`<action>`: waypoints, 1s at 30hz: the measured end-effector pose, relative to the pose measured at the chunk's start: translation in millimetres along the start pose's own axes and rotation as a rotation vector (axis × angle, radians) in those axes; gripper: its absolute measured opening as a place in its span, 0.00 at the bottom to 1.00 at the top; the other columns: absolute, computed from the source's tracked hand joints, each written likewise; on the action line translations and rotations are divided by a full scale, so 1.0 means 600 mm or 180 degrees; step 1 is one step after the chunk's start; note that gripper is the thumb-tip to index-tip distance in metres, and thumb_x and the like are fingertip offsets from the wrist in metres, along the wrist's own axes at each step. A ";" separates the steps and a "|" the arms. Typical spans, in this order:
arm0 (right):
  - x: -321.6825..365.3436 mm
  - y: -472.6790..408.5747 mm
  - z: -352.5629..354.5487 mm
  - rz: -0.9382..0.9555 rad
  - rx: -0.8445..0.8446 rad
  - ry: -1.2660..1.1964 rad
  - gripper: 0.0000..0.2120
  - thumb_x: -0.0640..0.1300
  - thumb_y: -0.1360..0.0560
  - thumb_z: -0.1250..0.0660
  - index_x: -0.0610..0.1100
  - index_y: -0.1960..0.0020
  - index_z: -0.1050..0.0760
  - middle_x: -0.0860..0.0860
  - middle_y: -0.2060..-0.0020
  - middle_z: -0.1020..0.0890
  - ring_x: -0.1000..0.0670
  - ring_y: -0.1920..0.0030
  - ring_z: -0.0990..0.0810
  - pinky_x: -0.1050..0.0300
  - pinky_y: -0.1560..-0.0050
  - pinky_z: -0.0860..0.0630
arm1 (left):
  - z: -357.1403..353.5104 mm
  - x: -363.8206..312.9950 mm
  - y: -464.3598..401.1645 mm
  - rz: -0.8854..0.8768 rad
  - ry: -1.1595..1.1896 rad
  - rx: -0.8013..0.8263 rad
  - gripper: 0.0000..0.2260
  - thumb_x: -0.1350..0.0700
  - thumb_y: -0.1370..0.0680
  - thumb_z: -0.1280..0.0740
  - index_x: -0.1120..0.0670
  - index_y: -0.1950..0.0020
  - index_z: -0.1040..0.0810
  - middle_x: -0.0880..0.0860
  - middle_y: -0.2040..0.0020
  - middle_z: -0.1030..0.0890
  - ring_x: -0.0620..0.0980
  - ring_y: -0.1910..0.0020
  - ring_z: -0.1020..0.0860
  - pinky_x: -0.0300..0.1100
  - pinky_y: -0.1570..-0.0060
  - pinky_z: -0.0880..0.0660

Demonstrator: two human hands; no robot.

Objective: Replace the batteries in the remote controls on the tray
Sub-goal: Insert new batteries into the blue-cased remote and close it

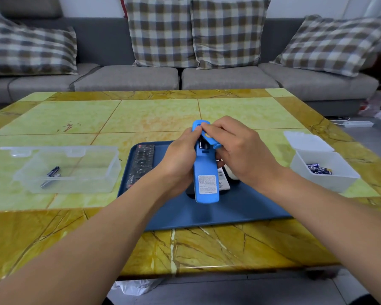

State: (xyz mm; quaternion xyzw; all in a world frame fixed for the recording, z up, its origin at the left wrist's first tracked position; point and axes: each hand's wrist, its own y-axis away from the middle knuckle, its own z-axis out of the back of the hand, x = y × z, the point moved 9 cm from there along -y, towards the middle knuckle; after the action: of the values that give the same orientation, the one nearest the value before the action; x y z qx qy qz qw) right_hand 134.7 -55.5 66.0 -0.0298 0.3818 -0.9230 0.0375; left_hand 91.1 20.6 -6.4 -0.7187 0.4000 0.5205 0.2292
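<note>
My left hand (179,159) grips a blue remote control (206,172), back side up, above the dark blue tray (218,214). My right hand (238,148) pinches the remote's blue battery cover (210,138), which is lifted at an angle over the exposed compartment; dark batteries show inside. A black remote (142,160) lies on the tray's left side. A white remote (226,179) lies on the tray, partly hidden behind the blue one and my right hand.
A clear plastic box (68,170) at the left holds two batteries (51,176). A white box (323,170) at the right holds several batteries, its lid open behind it. A grey sofa with checked cushions stands beyond the yellow-green marble table (141,115).
</note>
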 end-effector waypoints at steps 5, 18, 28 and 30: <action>-0.008 -0.002 -0.004 -0.0240 0.0035 0.0110 0.19 0.32 0.27 0.43 0.34 0.39 0.22 0.42 0.56 0.23 0.45 0.62 0.25 0.48 0.68 0.23 | -0.023 -0.011 0.005 -0.0230 -0.0253 0.0178 0.23 0.47 0.17 0.38 0.64 0.32 0.29 0.60 0.51 0.22 0.57 0.56 0.21 0.58 0.47 0.21; -0.022 0.007 -0.059 -0.0579 0.1453 0.0107 0.31 0.38 0.21 0.38 0.46 0.21 0.45 0.52 0.45 0.37 0.52 0.50 0.33 0.59 0.56 0.30 | -0.009 -0.002 0.014 -0.0059 -0.0711 0.0821 0.27 0.49 0.22 0.34 0.65 0.30 0.33 0.59 0.48 0.22 0.53 0.54 0.20 0.46 0.48 0.20; -0.061 0.027 -0.081 -0.2037 0.1054 -0.2527 0.23 0.44 0.16 0.43 0.53 0.22 0.39 0.53 0.38 0.36 0.56 0.49 0.27 0.68 0.58 0.25 | 0.005 0.002 -0.003 0.0224 -0.0100 0.0481 0.14 0.58 0.16 0.39 0.66 0.34 0.27 0.59 0.56 0.17 0.52 0.59 0.17 0.45 0.54 0.18; -0.060 0.029 -0.081 -0.2138 0.0893 -0.2850 0.22 0.47 0.16 0.42 0.54 0.23 0.37 0.53 0.38 0.33 0.60 0.55 0.24 0.68 0.61 0.25 | -0.001 0.000 -0.004 0.0210 -0.0030 0.0490 0.13 0.58 0.16 0.40 0.65 0.37 0.25 0.58 0.57 0.17 0.52 0.59 0.16 0.44 0.55 0.18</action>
State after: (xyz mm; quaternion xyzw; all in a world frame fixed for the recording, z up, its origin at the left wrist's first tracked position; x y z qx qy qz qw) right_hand 167.4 -30.1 18.3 -0.5319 0.1723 -0.8235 -0.0961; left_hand 93.3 21.2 -6.3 -0.6830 0.4612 0.4988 0.2684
